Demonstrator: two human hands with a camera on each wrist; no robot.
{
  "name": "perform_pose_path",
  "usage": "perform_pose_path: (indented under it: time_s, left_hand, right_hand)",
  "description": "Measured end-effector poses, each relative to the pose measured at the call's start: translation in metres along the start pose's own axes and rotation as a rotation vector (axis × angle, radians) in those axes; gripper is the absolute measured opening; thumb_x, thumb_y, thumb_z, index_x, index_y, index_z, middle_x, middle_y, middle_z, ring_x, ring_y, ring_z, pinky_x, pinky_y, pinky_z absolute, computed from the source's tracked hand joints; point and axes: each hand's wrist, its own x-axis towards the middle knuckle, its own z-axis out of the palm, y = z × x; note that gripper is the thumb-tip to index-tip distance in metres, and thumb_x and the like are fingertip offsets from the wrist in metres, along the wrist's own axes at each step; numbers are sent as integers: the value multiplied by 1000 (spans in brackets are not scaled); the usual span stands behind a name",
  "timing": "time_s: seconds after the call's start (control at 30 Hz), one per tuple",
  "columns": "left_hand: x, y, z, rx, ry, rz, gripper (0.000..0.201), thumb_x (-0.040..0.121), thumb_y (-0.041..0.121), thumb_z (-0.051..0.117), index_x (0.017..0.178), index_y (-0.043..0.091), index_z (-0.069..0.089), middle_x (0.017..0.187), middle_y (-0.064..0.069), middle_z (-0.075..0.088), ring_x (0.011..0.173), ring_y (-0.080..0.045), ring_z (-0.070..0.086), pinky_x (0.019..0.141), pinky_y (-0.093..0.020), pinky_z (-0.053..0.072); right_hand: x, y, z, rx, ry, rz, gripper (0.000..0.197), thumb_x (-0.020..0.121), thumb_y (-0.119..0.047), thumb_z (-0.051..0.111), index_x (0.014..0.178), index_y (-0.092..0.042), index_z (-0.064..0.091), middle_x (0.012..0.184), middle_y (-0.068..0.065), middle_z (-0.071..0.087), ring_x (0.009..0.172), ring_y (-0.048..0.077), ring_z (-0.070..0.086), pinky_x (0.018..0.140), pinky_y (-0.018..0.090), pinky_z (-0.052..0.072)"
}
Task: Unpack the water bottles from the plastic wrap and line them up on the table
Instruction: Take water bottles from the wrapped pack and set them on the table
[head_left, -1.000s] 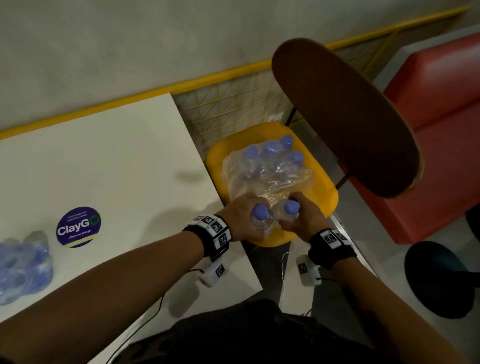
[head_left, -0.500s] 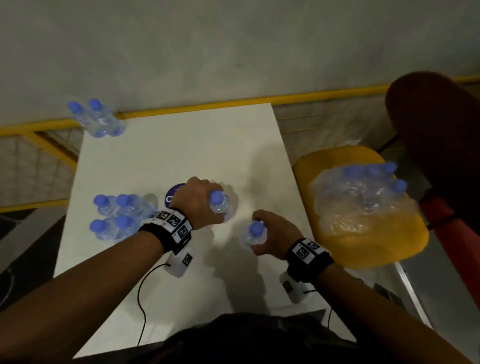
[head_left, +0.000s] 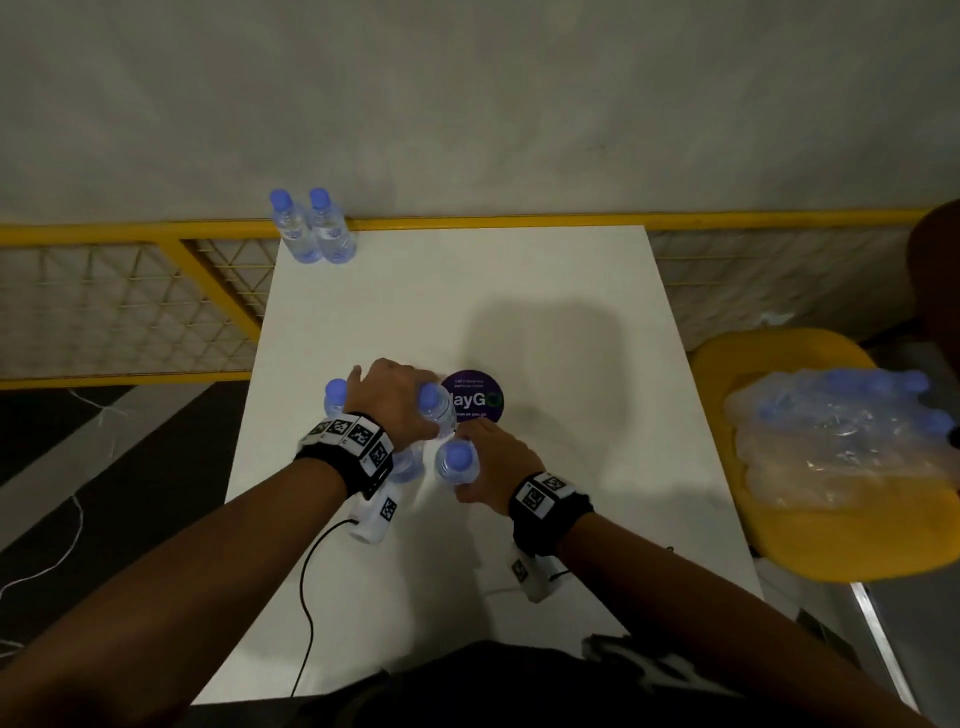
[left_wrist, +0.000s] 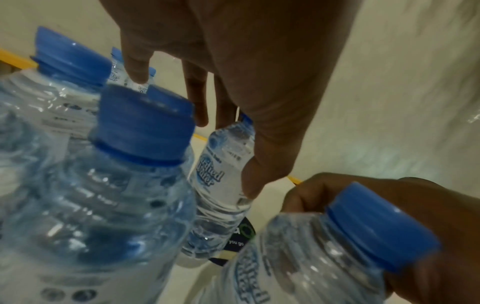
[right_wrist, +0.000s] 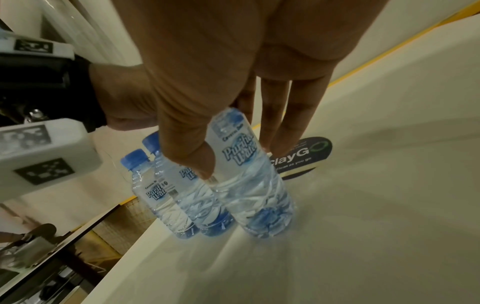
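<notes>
Near table (head_left: 597, 519) edge: right hand (head_left: 498, 467) grips a bottle (head_left: 456, 466) by its upper body, thumb and fingers curled round it. Wrist view shows that bottle (right_wrist: 249, 176) upright, base at or just above the tabletop; contact unclear through blur.

Just beyond: left hand (head_left: 395, 400) holds a second bottle (head_left: 435, 408), thumb pressed on the label, fingers down the far side. In the left wrist view this bottle (left_wrist: 221, 185) stands partly over the round purple sticker (head_left: 475, 395). The two held bottles are close together.

Left of the hands: standing bottles, partly hidden under the left wrist; one cap (head_left: 336, 388) shows. The right wrist view gives two of them (right_wrist: 166, 189) side by side near the table's left edge.

Right, off the table: yellow chair (head_left: 810, 540) carries the plastic wrap (head_left: 841, 457), more blue-capped bottles inside it.

Far left corner: bottle pair (head_left: 313, 228), upright, touching, against the yellow rail (head_left: 519, 223).
</notes>
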Motion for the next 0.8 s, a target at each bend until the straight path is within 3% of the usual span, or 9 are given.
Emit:
perform_pose_path:
  time_s: [0.07, 0.13, 0.23, 0.4, 0.47, 0.53, 0.6, 0.73, 0.8]
  left_hand:
    - [1, -5, 2, -31, -18, 18, 43, 59, 54, 71, 100, 43, 63, 81, 18, 54, 90, -20, 59, 94, -46, 51]
    - [3, -8, 6, -53, -31, 29, 31, 64, 45, 74, 92, 41, 60, 83, 17, 55, 82, -15, 57, 87, -39, 54]
    - [7, -10, 6, -120, -56, 37, 20, 65, 27, 64, 84, 34, 59, 81, 15, 62, 74, -14, 64, 77, -35, 60]
    - [10, -12, -1, -34, -186, 105, 46, 66, 27, 68, 110, 38, 60, 104, 2, 60, 91, -25, 63, 86, -45, 58]
    - [9, -13, -2, -5, -198, 124, 53, 68, 31, 69, 119, 39, 58, 110, -1, 59, 96, -25, 59, 90, -47, 55]
    - [8, -15, 0, 16, -192, 152, 60, 72, 36, 69, 130, 39, 54, 115, 0, 60, 104, -27, 55, 92, -47, 52]
    - [7, -17, 0, -1, -198, 154, 64, 75, 39, 67, 136, 41, 49, 118, 0, 60, 110, -28, 56, 94, -48, 52]
    - [14, -22, 6, -77, -182, 121, 33, 69, 37, 54, 102, 43, 57, 97, 6, 65, 93, -22, 61, 82, -45, 58]
    - [15, -22, 8, -71, -173, 109, 14, 68, 37, 51, 81, 43, 52, 85, 11, 63, 86, -20, 64, 77, -42, 60]
  right_hand:
    - [8, -9, 9, 26, 10, 21, 66, 61, -39, 83, 116, -30, 46, 116, -6, 53, 95, 21, 61, 81, 40, 55]
    - [13, -16, 14, 41, 26, 36, 66, 63, -36, 83, 118, -27, 48, 118, -3, 53, 96, 20, 60, 81, 38, 53]
    - [18, -24, 20, 67, 40, 55, 61, 64, -37, 82, 115, -27, 51, 116, -3, 54, 94, 18, 60, 80, 36, 54]
    - [21, -21, 31, 134, 63, 110, 54, 65, -32, 80, 108, -21, 49, 107, 0, 50, 83, 14, 56, 65, 29, 48]
    - [17, -19, 32, 170, 90, 138, 75, 66, -28, 82, 128, -16, 41, 118, 2, 49, 90, 15, 58, 71, 30, 51]
    - [14, -17, 31, 194, 95, 124, 94, 68, -25, 82, 144, -13, 27, 134, 6, 46, 106, 22, 59, 85, 37, 55]
    - [12, -19, 28, 189, 78, 104, 94, 71, -21, 80, 148, -14, 26, 141, 9, 46, 116, 26, 56, 93, 42, 53]
    - [14, -22, 21, 179, 50, 81, 84, 69, -20, 79, 141, -23, 36, 131, 6, 55, 105, 26, 61, 88, 46, 54]
    - [14, -22, 19, 174, 34, 71, 83, 69, -20, 80, 139, -23, 36, 130, 5, 56, 102, 26, 61, 86, 45, 55]
